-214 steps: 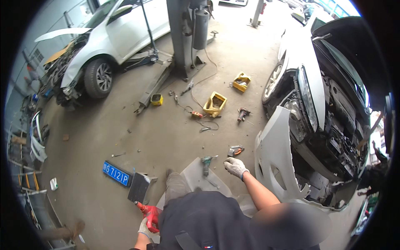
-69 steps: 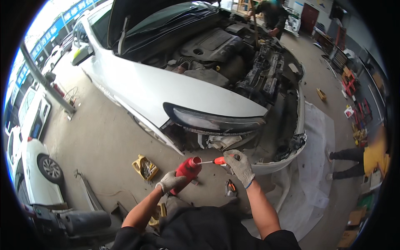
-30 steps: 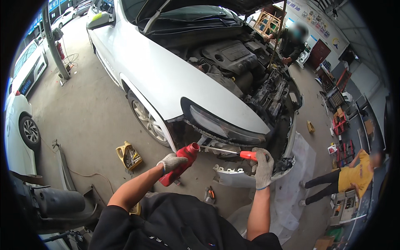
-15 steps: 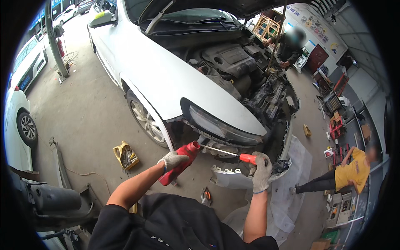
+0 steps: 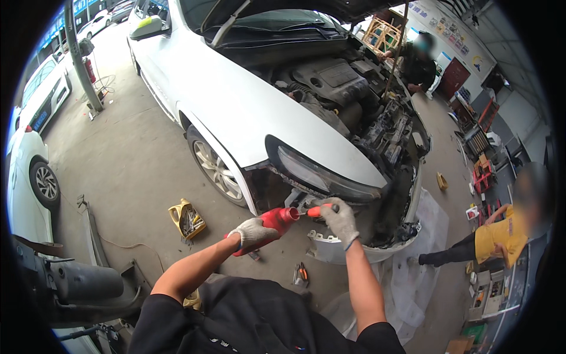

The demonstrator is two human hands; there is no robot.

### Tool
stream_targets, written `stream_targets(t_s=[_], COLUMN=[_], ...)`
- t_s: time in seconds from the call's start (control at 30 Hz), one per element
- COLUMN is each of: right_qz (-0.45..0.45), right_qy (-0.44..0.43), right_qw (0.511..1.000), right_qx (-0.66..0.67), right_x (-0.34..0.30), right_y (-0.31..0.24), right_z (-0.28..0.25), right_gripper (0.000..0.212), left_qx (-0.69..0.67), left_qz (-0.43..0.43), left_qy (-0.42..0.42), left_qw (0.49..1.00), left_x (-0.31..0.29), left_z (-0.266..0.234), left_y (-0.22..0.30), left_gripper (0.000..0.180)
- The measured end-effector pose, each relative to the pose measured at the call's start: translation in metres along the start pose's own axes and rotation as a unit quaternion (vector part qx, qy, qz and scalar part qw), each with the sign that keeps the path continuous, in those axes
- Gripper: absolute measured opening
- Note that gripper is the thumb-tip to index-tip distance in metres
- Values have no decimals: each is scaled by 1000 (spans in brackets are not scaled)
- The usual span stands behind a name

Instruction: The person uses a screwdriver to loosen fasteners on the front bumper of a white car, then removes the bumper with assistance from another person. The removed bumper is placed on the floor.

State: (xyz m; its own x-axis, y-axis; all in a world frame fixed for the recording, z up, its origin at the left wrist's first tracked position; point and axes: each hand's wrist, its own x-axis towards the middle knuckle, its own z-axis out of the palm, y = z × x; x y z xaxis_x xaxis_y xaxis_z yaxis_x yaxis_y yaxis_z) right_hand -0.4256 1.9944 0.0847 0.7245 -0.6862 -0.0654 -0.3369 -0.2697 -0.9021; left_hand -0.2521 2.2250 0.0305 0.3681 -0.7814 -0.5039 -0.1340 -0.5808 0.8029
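Note:
My left hand (image 5: 253, 232), in a pale work glove, is wrapped round a red plastic bottle (image 5: 283, 219), tilted with its open mouth toward the right. My right hand (image 5: 341, 220), gloved too, grips the orange-red handle of a screwdriver (image 5: 318, 210). The handle is close to the bottle's mouth, and most of the metal shaft is out of sight, seemingly inside the bottle. Both hands are in front of a white car (image 5: 236, 100), just below its headlight (image 5: 312, 174). The car's bonnet is up and its front bumper (image 5: 336, 246) hangs low, partly off.
A cut-open yellow jug (image 5: 187, 219) of small parts and a pair of pliers (image 5: 302, 274) lie on the floor. Plastic sheeting (image 5: 415, 277) spreads below the bumper. One person (image 5: 501, 236) in yellow stands at right, another (image 5: 415, 68) beyond the engine bay. A grey cylinder machine (image 5: 85, 280) stands at left.
My right hand has moved left toward the bottle, and the screwdriver's shaft, visible before, has mostly gone from sight at the mouth. The bottle now lies flatter. The view has shifted slightly.

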Motion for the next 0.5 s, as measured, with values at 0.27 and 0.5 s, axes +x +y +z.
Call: stream_targets(t_s=[0.27, 0.5], right_qz=[-18, 18], right_qy=[-10, 57], right_qw=[1000, 994], right_qx=[-7, 91], right_x=[3, -24], right_y=[6, -33], right_z=[13, -34], right_gripper=[31, 24], left_qx=[-57, -56], left_qz=[-51, -42], left_qy=[0, 33], left_qw=[997, 997], left_x=[-7, 36], left_z=[-1, 17], left_y=[-7, -43], left_gripper=[68, 74])
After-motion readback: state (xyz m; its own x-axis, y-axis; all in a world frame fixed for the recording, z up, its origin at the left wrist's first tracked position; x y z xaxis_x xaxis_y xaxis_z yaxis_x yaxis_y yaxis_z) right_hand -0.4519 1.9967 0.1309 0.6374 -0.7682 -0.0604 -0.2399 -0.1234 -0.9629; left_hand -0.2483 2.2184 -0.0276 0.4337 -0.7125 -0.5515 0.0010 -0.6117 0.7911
